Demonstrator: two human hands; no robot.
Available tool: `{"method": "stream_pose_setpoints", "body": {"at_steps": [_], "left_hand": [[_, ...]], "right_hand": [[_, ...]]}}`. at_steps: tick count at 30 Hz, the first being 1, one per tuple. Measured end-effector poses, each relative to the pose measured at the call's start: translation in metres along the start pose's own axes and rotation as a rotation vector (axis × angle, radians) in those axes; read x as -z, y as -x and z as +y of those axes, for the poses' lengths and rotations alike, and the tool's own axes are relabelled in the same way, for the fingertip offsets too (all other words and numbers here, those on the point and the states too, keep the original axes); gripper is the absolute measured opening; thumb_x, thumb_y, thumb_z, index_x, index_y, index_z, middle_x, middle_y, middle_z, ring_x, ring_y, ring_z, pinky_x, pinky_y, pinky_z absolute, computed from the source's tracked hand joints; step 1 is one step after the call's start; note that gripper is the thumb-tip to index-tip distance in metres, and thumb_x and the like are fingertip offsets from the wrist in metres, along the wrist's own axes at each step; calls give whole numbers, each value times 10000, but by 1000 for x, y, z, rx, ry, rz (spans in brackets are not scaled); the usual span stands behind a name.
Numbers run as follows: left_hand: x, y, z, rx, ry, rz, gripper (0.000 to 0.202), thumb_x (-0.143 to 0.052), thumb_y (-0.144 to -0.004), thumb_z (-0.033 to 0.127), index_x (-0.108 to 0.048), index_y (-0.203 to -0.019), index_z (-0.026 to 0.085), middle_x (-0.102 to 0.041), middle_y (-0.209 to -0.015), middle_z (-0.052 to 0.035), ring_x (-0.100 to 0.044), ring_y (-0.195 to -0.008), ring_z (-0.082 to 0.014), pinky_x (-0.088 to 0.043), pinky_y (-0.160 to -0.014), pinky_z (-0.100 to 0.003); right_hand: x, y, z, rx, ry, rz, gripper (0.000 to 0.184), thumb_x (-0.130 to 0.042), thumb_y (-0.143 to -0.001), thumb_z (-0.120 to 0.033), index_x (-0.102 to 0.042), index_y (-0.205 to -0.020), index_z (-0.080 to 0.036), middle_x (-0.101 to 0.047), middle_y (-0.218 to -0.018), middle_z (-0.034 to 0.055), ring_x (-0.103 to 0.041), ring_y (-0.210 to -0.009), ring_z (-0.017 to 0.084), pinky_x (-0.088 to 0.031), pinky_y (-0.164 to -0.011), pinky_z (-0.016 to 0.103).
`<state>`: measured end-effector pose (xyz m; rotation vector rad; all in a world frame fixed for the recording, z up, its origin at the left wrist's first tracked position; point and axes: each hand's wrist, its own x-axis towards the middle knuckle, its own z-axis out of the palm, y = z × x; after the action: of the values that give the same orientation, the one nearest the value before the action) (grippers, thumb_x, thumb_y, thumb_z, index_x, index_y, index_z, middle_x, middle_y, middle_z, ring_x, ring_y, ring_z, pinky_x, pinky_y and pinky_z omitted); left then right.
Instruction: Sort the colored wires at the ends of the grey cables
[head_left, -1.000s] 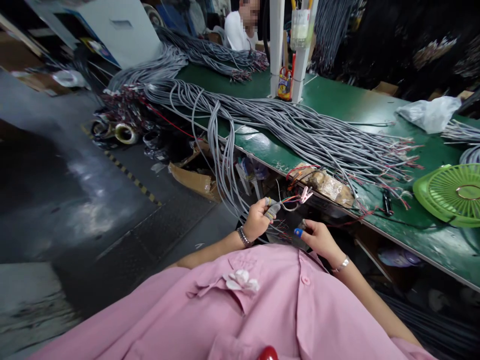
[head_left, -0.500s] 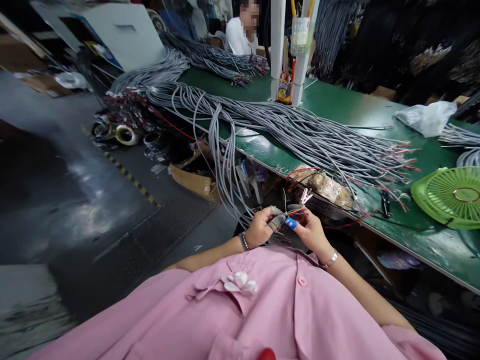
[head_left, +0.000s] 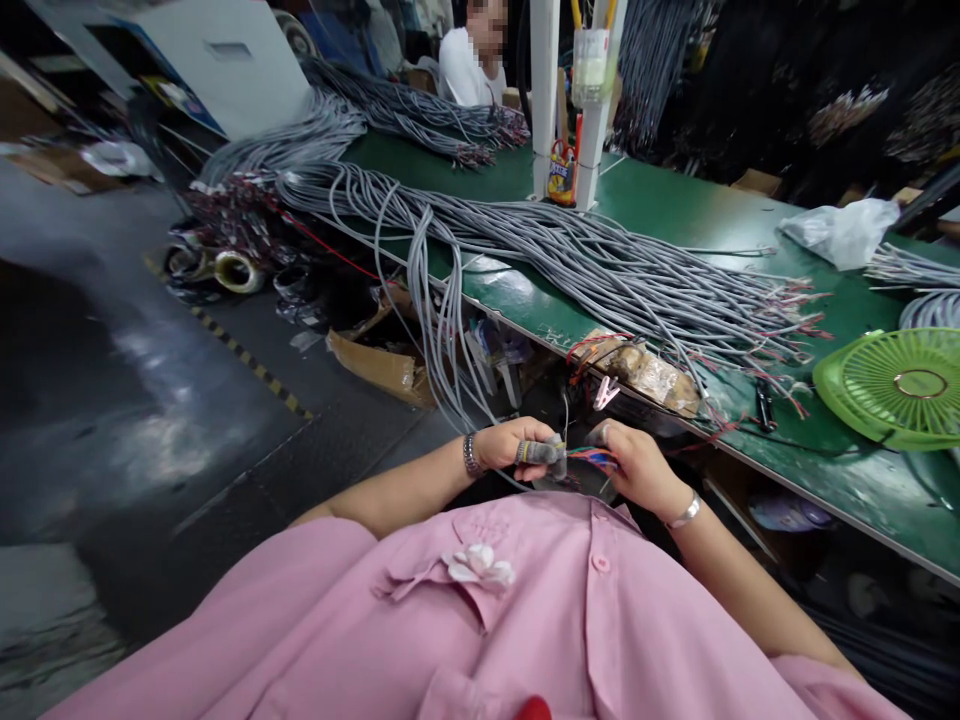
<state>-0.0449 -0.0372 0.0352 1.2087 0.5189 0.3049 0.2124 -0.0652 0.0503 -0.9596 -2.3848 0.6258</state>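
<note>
Across the far side from left to right runs the green bench [head_left: 660, 205], and along it we see a big bundle of grey cables [head_left: 540, 245], some looping down over the near edge. At the right stands a green fan [head_left: 921, 384]. Near the middle, off the bench's near edge, our left hand [head_left: 517, 450] is closed, its grey-covered fingertips clamped on the left end of a few coloured wires [head_left: 585, 453]; our right hand [head_left: 637, 465] seems pinched on their right end, though its fingers hide the tips. We judge the step in hand to be gathering or straightening these wires between our two hands; the next move calls for a firm left pinch while the right fingers sort or draw along them. The coloured wires point right, their long axis lying left to right, nearly level, in front of us. Beyond the right hand, by the bench edge, sits a pink clip [head_left: 606, 393], and beside the left fingertips rises one pale strand [head_left: 565, 415], almost upright
</note>
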Motion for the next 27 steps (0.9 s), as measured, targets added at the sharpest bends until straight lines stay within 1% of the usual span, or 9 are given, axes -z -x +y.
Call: {"method": "stream_pose_setpoints", "body": {"at_steps": [4, 6, 8, 10, 12, 15, 18, 22, 27], "left_hand": [[7, 4, 8, -181, -72, 168, 526, -703, -712, 629, -754, -829, 118, -637, -561, -81, -511, -423, -110, -385, -406, -218], [11, 4, 16, -274, -220, 237, 482, -702, -736, 595, -762, -851, 131, -680, -654, -104, -574, -508, -135, -446, -484, -240], [14, 0, 22, -370, -453, 304, 396, -705, -766, 534, -768, -862, 154, -696, -722, -105, -611, -609, -153, -482, -593, -257], [15, -9, 24, -463, -678, 389, 317, -694, -797, 478, -771, -858, 176, -687, -725, -92, -607, -668, -156, -479, -674, -266], [14, -20, 22, -522, -805, 466, 281, -674, -822, 451, -768, -863, 189, -669, -700, -76, -586, -674, -152, -464, -704, -270], [12, -36, 16, -546, -820, 525, 291, -658, -834, 460, -760, -894, 194, -674, -721, -69, -580, -679, -152, -459, -720, -273], [12, -48, 12, -534, -798, 521, 312, -636, -850, 466, -754, -923, 186, -694, -763, -75, -593, -690, -153, -462, -723, -271], [13, -58, 10, -504, -756, 512, 325, -626, -859, 464, -751, -923, 171, -698, -775, -77, -599, -694, -151, -461, -704, -261], [16, -65, 6, -459, -697, 485, 365, -625, -844, 504, -746, -859, 160, -676, -725, -64, -579, -667, -143, -458, -676, -245]], "right_hand": [[-5, 16, 42, -296, -51, 179, 64, -555, -839, -228, -611, -854, -201, -613, -804, 46, -536, -735, 178, -429, -698, 299], [-14, 22, 57, -475, -280, 257, 224, -570, -875, -394, -601, -783, -191, -578, -696, 20, -484, -615, 146, -405, -591, 272], [-23, 23, 62, -631, -607, 292, 397, -527, -884, -557, -608, -790, -180, -534, -627, -6, -359, -476, 97, -303, -453, 239], [-30, 17, 61, -718, -900, 306, 528, -478, -864, -674, -620, -811, -168, -504, -595, -20, -232, -417, 61, -188, -391, 225], [-33, 5, 57, -735, -1088, 302, 613, -453, -833, -745, -618, -777, -158, -469, -562, -27, -179, -412, 49, -141, -377, 221], [-33, -14, 54, -696, -1186, 310, 610, -481, -812, -756, -608, -758, -162, -494, -596, -13, -207, -437, 53, -153, -373, 210], [-39, -27, 57, -648, -1101, 436, 524, -574, -796, -697, -598, -751, -176, -536, -652, -3, -248, -452, 55, -168, -385, 208], [-51, -33, 65, -596, -992, 600, 510, -560, -816, -683, -572, -690, -188, -421, -536, -39, -239, -452, 68, -177, -407, 220], [-52, -42, 67, -669, -1365, 517, 363, -663, -787, -529, -551, -715, -191, -450, -608, -30, -313, -491, 76, -203, -405, 202]]}}
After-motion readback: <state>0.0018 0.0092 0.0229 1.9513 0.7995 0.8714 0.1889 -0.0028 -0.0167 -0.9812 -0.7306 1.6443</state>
